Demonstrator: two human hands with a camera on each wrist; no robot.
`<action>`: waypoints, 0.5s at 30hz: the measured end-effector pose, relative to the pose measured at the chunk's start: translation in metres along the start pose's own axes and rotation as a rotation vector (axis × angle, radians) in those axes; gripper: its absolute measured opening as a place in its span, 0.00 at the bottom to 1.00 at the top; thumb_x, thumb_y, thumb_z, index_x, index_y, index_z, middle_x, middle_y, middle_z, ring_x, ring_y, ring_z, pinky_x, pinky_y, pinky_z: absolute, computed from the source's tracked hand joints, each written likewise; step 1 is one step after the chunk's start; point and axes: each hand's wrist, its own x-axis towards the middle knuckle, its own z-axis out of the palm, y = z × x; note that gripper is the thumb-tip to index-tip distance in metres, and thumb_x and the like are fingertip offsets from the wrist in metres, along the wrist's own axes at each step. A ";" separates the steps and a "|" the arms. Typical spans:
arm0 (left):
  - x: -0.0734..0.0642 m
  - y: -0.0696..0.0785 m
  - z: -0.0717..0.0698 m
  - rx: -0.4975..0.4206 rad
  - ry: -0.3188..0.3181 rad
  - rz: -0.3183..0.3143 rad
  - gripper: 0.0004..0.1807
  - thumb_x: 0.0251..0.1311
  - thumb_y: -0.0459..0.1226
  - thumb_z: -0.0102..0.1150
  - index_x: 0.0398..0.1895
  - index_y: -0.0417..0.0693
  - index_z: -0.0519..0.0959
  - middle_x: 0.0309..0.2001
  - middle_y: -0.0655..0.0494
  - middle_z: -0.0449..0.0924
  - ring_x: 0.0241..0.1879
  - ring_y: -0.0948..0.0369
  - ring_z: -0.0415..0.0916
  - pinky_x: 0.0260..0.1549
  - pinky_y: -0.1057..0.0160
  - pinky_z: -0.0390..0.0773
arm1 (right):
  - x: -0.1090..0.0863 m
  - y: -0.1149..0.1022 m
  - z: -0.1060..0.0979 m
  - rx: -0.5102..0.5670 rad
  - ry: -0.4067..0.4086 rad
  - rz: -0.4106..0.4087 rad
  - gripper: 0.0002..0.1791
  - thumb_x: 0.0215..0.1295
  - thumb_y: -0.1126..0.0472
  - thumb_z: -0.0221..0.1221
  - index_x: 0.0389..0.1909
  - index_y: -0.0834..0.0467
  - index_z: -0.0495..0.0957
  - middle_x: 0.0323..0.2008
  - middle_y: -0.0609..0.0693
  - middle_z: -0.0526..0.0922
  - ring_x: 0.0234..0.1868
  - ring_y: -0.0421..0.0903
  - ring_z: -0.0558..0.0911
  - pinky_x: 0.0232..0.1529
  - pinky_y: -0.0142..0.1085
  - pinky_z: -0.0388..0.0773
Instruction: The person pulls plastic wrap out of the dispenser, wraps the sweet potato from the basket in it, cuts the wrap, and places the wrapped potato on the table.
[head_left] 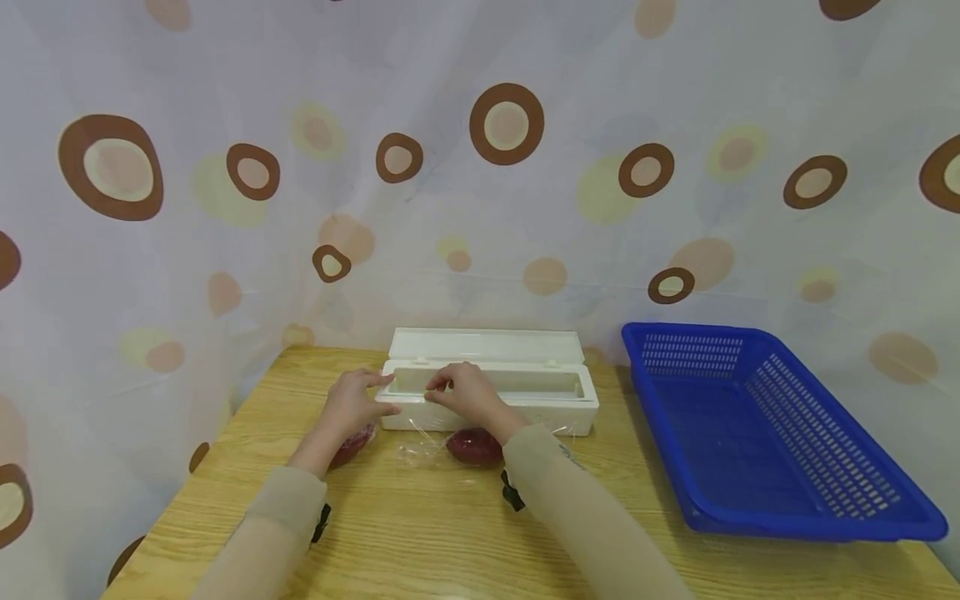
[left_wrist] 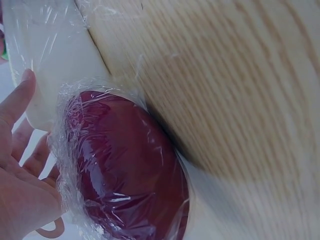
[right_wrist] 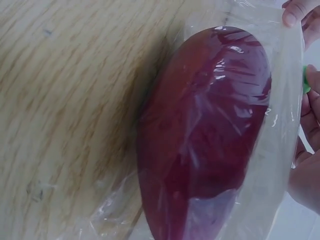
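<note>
A long white cling film dispenser (head_left: 487,415) stands on the table with its lid raised. My left hand (head_left: 352,407) holds its left end, thumb (left_wrist: 22,95) against the front and fingers towards the top. Over the front edge, my right hand (head_left: 468,392) pinches a small green slider (right_wrist: 306,80) with its fingertips. Clear film hangs down the front and covers a smooth dark red oval fruit or vegetable (right_wrist: 205,125) lying before the dispenser. A second dark red one (left_wrist: 130,170), wrapped in crinkled film, lies below my left wrist.
To the right, a large blue plastic basket (head_left: 750,518) with perforated walls stands on the wooden table (head_left: 427,542). A patterned curtain (head_left: 562,233) hangs behind the table. The dispenser's raised lid (head_left: 487,343) leans back close to it.
</note>
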 end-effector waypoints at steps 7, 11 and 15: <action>-0.001 -0.001 0.000 0.002 -0.002 -0.006 0.31 0.47 0.45 0.72 0.57 0.48 0.76 0.59 0.40 0.72 0.59 0.40 0.66 0.58 0.41 0.63 | -0.001 0.003 0.001 0.022 -0.007 -0.001 0.06 0.60 0.58 0.63 0.33 0.56 0.84 0.31 0.46 0.82 0.38 0.44 0.76 0.45 0.38 0.73; -0.001 0.000 0.000 0.000 0.000 -0.006 0.31 0.47 0.45 0.72 0.57 0.48 0.77 0.58 0.40 0.73 0.59 0.40 0.67 0.58 0.41 0.64 | -0.001 0.007 0.001 0.001 0.008 -0.026 0.06 0.60 0.58 0.63 0.34 0.56 0.85 0.32 0.46 0.83 0.39 0.46 0.78 0.45 0.38 0.74; -0.001 0.001 -0.002 -0.001 0.002 -0.008 0.31 0.48 0.44 0.72 0.57 0.46 0.76 0.58 0.39 0.73 0.58 0.40 0.67 0.58 0.41 0.65 | -0.004 0.012 -0.001 -0.009 0.033 -0.033 0.06 0.59 0.58 0.64 0.33 0.56 0.85 0.31 0.46 0.83 0.38 0.45 0.78 0.45 0.38 0.74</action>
